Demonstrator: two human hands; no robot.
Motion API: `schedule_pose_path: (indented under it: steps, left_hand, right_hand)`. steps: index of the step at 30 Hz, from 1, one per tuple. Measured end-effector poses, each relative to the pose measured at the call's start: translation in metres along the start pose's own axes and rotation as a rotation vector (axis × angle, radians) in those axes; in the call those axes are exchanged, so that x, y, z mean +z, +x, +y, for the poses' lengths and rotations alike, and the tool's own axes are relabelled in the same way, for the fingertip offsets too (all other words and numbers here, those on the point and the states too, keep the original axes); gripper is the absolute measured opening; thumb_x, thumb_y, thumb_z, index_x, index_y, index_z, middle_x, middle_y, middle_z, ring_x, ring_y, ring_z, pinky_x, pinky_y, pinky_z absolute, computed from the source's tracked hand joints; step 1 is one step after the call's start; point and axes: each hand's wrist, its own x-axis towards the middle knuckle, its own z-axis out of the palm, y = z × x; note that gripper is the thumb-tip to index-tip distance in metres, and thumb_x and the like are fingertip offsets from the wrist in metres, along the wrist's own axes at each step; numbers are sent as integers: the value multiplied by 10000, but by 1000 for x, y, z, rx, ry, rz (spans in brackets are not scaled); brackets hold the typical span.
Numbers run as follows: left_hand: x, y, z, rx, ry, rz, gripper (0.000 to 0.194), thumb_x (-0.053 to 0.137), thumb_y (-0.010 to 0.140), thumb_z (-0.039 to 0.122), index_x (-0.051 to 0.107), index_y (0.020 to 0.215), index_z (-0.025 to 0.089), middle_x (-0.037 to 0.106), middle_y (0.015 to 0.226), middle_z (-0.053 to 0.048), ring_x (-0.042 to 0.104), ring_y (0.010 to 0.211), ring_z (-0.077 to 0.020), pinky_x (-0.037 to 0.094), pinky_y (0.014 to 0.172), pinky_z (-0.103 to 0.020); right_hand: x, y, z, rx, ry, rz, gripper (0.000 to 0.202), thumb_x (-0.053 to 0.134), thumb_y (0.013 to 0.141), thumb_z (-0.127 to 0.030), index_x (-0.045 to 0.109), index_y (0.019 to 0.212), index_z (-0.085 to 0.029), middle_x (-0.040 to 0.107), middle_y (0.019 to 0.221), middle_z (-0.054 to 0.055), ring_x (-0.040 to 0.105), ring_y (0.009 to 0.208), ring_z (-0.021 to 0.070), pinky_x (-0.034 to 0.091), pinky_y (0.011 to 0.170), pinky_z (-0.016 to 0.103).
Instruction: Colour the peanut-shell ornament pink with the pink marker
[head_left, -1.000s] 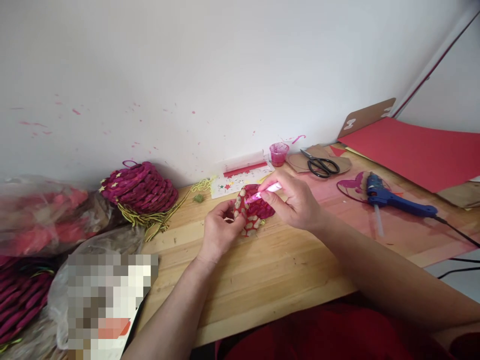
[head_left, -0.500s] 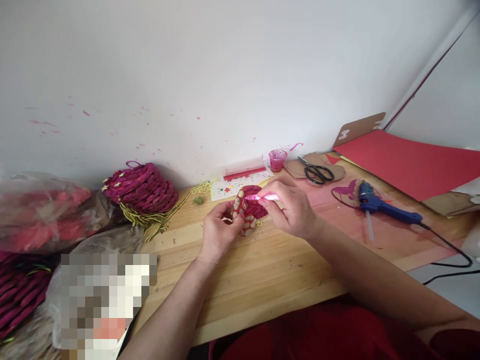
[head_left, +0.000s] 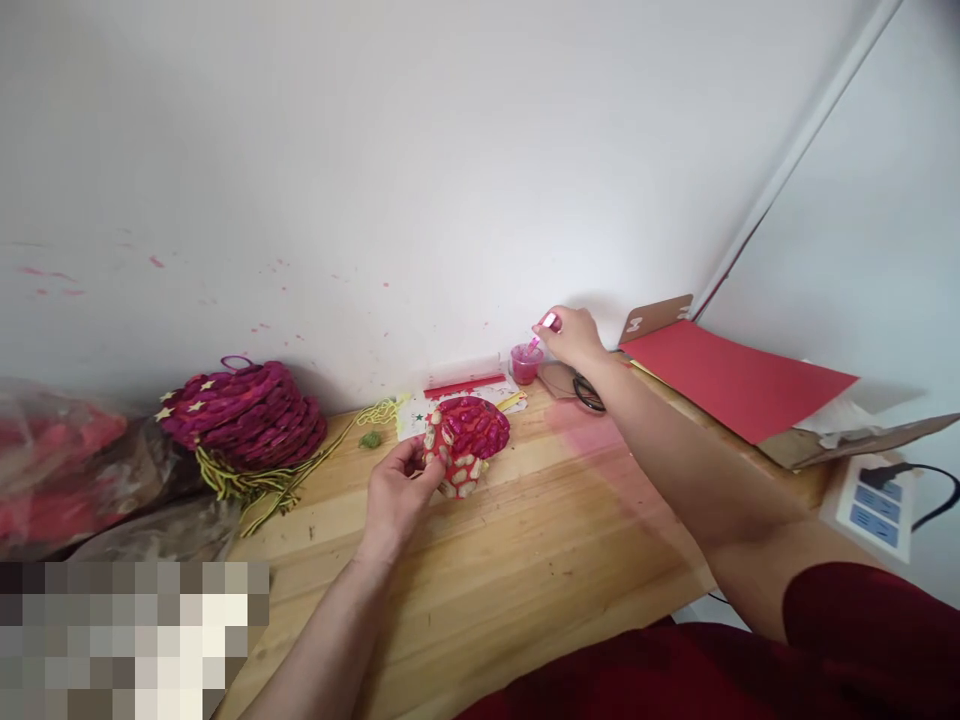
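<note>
My left hand pinches the lower left edge of a red craft piece set with pale, shell-like pieces. Its upper right part is coated in shiny magenta. Farther right, my right hand grips a paintbrush with a white and pink handle. The brush points down into a small clear cup of magenta paint by the wall; its tip is hidden in the cup. Black-handled scissors lie close to my right forearm, which partly hides them.
Magenta braided work with yellow-green cords stands at the left, beside plastic bags. A green ball and a white star-printed sheet lie behind the craft piece. Red card and a power strip are at the right.
My right hand has moved the paintbrush from the craft piece to the paint cup. My left hand still holds the piece, now more uncovered. The view has turned, and the glue gun no longer shows.
</note>
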Motion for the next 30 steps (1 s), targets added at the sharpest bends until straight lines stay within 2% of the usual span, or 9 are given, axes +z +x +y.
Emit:
schedule_pose_path:
  steps: [3,6,9,12,22,26,28,30]
  left_hand:
    - [-1,0,-1,-12,17,-2,392,850,722,448,771,977,161,746,845,-35,643,720,-163,529,693,-258]
    - [-2,1,-2,-17,51,9,374,851,725,451,763,947,163,711,804,-19,633,704,-158,516,664,-249]
    - [-3,1,-2,-17,70,21,358,847,729,447,756,927,163,702,805,-14,614,686,-145,498,637,-235]
    - [-2,1,-2,-9,81,38,333,848,720,430,751,893,163,691,782,-5,587,661,-128,476,610,-219]
    - [4,-1,4,36,15,81,329,851,703,364,783,959,168,739,819,-17,611,673,-131,505,634,-227]
    - [11,-5,11,26,-55,95,327,859,692,364,774,936,163,734,810,-19,620,681,-134,516,653,-238]
    - [16,-7,16,18,-82,101,343,877,665,358,765,922,161,732,803,-20,628,688,-140,524,663,-248]
    - [21,-9,22,-5,-95,98,333,880,641,359,751,876,161,717,769,-14,619,672,-144,525,656,-260]
  right_hand:
    - [21,20,-3,60,-57,-112,218,699,907,-406,781,960,-212,757,1014,121,574,1213,339,458,934,390]
    - [37,29,-3,106,-105,-207,228,769,842,-413,792,934,-206,745,1031,135,552,1243,354,452,936,396]
    - [45,33,-1,116,-140,-252,243,792,820,-403,796,957,-202,733,1071,145,529,1274,359,440,964,406]
    - [47,35,1,99,-157,-260,263,762,852,-442,795,978,-213,729,1080,144,507,1299,362,421,989,423]
    - [48,25,10,18,-131,-196,236,662,937,-415,778,978,-214,754,1093,149,525,1294,379,402,1027,486]
    - [39,19,18,12,-93,-147,221,667,926,-403,763,949,-205,761,1075,154,564,1249,392,414,1021,515]
    - [32,14,24,13,-64,-94,254,613,957,-424,745,1009,-214,760,1088,143,602,1189,365,430,1007,506]
    - [23,7,30,5,44,-21,265,582,966,-444,717,1026,-225,762,1054,114,651,1048,309,469,949,458]
